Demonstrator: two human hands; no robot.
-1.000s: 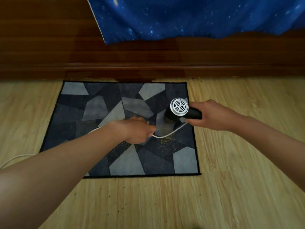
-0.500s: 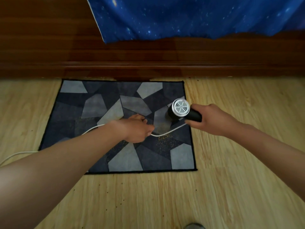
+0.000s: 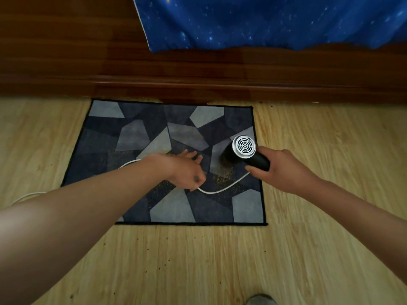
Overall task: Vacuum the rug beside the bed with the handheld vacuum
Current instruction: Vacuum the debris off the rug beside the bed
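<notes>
Right hand grips the vacuum; left hand pinches its white cord over the rug.

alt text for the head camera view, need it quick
A person's right hand holds a black handheld vacuum nose-down on a grey geometric rug, while the left hand holds its white cord. Yellowish crumbs speckle the rug near the vacuum; a dark wooden bed frame and blue starry sheet lie beyond.
</notes>
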